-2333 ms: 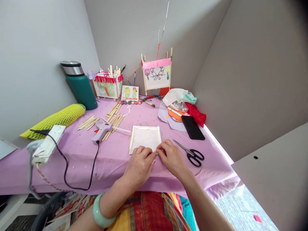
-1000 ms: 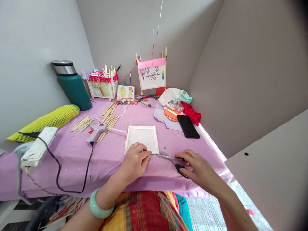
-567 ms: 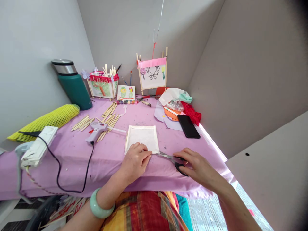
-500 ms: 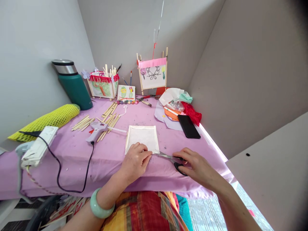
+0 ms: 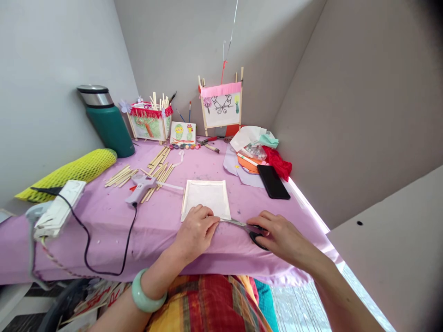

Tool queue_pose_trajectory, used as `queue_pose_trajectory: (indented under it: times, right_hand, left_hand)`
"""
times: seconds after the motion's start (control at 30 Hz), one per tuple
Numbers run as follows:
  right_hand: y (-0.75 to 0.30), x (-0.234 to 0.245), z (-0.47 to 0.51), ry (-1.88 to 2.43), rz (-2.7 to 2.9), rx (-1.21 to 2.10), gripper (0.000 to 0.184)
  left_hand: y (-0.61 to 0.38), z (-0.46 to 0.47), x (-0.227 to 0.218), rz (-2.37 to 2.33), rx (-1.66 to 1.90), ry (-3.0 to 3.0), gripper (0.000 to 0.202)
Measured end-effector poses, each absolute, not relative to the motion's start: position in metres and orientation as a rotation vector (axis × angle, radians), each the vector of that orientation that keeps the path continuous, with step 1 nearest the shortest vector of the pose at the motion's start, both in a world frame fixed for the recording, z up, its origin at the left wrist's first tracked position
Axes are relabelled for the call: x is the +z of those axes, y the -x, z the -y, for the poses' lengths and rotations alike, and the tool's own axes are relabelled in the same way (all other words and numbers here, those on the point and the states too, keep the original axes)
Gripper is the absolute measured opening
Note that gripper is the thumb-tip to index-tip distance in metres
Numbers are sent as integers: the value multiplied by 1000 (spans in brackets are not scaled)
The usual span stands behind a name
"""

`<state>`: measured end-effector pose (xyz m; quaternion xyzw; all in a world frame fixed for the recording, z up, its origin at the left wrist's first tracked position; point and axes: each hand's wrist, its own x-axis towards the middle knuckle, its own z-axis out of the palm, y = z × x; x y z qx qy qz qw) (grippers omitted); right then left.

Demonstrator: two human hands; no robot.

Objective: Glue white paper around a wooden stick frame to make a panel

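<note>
- Left hand (image 5: pixel 197 229) pressing down on the near edge of one square stick frame (image 5: pixel 206 193) covered in white paper, fingers held together, one jade bangle (image 5: pixel 148 295) circling the wrist
- Right hand (image 5: pixel 282 237) gripping one pair of black-handled scissors (image 5: pixel 242 224), fingers closed around the handles, blade tips touching the frame's near right corner
- Frame lying flat on a lilac tablecloth (image 5: pixel 155 251), just beyond the table's near edge
- One hot glue gun (image 5: pixel 140 190) resting left of the frame, black cord trailing toward the near edge, with three clusters of loose wooden sticks (image 5: pixel 159 179) lying around it
- Two stick-framed paper panels standing at the back: one showing a drawn tree (image 5: pixel 148 127), one showing a drawn butterfly (image 5: pixel 221 105)
- One black smartphone (image 5: pixel 273 181) lying to the right, one green vacuum flask (image 5: pixel 109 131) standing at far left, one white power strip (image 5: pixel 58 210) sitting at the left edge
</note>
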<state>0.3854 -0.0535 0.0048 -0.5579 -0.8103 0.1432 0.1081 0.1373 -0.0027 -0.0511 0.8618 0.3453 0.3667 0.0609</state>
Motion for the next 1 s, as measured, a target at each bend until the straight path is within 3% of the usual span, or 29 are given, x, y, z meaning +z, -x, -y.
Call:
queue_pose_trajectory:
  times: [1.0]
  right_hand:
    - [-378, 3, 47, 1644, 2403, 402, 24]
  left_hand:
    - [-138, 6, -50, -1122, 1077, -2559, 13]
